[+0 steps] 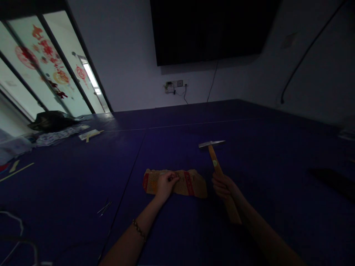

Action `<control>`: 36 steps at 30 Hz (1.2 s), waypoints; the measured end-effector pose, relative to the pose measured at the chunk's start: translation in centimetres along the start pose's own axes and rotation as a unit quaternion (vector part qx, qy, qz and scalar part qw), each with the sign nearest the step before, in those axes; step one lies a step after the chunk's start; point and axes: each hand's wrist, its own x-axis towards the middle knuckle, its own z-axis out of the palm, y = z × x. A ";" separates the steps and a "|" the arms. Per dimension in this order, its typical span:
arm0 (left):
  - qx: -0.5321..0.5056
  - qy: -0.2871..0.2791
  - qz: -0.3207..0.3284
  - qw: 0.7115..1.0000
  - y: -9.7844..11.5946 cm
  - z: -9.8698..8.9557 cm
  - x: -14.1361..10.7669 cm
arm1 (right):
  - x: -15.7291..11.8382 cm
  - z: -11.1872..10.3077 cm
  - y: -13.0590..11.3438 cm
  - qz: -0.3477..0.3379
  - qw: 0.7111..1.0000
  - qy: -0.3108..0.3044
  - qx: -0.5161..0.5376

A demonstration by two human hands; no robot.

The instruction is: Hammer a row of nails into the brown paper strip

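Observation:
My right hand (224, 186) is wrapped round the wooden handle of a hammer (215, 160). Its narrow metal head is raised, up and to the right of a torn piece of brown cardboard (199, 183) with red bands. Over the middle of that cardboard, my left hand (166, 183) has thumb and forefinger pinched together. Whatever is between those fingertips is too small and dark to make out. Off to the left, several thin metal nails (104, 208) lie loose on the dark blue surface.
The dark blue surface (177, 140) reaches back to the wall. White cables (19, 225) lie at front left; a dark flat object (332, 181) rests at right. Far left are a black bag (52, 120) and pale strips (93, 135). A large screen (213, 29) hangs above.

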 end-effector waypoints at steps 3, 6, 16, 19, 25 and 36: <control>0.012 -0.001 0.004 1.000 0.0 -0.1 0.0 | 0.1 0.0 0.1 0.001 1.000 0.007 -0.004; 0.024 0.000 0.008 1.000 0.0 -0.2 -0.1 | 0.1 0.1 0.1 -0.001 1.000 0.017 -0.009; 0.055 -0.013 0.015 0.998 -0.2 -0.1 -0.3 | -0.3 1.3 -0.2 -0.005 0.994 0.095 -0.054; 0.062 -0.008 0.019 0.998 -0.5 0.0 -0.3 | -0.7 2.4 -0.2 -0.013 0.989 0.125 -0.077; 0.069 -0.008 0.037 0.997 -0.7 0.2 -0.3 | -4.1 8.8 -1.0 0.000 0.963 0.182 -0.197; 0.066 -0.013 0.040 0.997 -0.6 0.4 0.0 | -7.1 14.8 2.8 0.048 0.880 0.211 -0.422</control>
